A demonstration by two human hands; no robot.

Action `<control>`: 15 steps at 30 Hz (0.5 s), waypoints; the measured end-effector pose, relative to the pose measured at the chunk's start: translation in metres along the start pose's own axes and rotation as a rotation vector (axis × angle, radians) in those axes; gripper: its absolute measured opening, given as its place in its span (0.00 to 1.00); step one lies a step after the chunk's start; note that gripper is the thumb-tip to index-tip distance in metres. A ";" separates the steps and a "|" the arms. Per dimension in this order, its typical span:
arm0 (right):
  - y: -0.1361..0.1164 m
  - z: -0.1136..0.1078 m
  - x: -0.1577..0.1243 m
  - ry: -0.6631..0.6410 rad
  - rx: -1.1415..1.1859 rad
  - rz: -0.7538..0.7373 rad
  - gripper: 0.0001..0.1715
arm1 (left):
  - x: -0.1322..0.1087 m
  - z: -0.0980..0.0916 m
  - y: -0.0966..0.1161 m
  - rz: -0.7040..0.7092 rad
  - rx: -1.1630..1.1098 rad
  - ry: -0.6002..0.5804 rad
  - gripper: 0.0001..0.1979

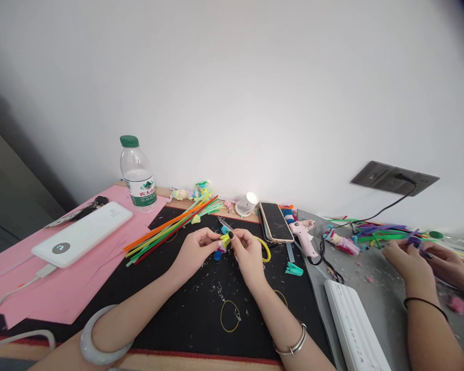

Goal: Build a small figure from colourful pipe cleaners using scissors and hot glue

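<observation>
My left hand (195, 252) and my right hand (248, 253) meet over the black mat (201, 309), fingers pinched together on a small yellow and blue pipe-cleaner piece (224, 242). A yellow loop (266, 249) curls out from behind my right hand. A bundle of coloured pipe cleaners (170, 229) lies just left of my left hand. Small scissors (223, 224) lie just beyond my fingers.
A water bottle (137, 175), a white power bank (83, 234) on pink paper (34, 278), a phone (275, 221), a pink glue gun (303, 234), a white keyboard (353, 330) and a rubber band (230, 315) surround me. Another person's hands (421, 257) work on pipe cleaners at right.
</observation>
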State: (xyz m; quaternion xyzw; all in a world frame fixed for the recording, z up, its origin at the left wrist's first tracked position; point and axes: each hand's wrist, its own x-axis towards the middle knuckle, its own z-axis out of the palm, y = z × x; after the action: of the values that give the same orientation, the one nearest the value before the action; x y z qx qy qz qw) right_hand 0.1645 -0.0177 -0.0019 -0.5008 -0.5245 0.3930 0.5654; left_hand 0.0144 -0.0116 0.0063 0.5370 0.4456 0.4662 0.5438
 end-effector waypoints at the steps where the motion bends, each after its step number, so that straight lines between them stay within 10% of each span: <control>1: 0.000 0.000 0.000 -0.015 0.025 0.030 0.13 | 0.000 -0.001 -0.001 0.024 0.049 0.007 0.08; 15: -0.003 0.000 0.000 -0.097 0.057 0.177 0.21 | -0.003 -0.003 0.001 0.215 0.277 0.034 0.04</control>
State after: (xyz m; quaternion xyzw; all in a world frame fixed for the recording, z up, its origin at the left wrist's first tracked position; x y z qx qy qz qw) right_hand 0.1639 -0.0186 0.0006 -0.5092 -0.4934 0.4801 0.5165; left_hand 0.0109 -0.0143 0.0075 0.6437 0.4546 0.4646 0.4039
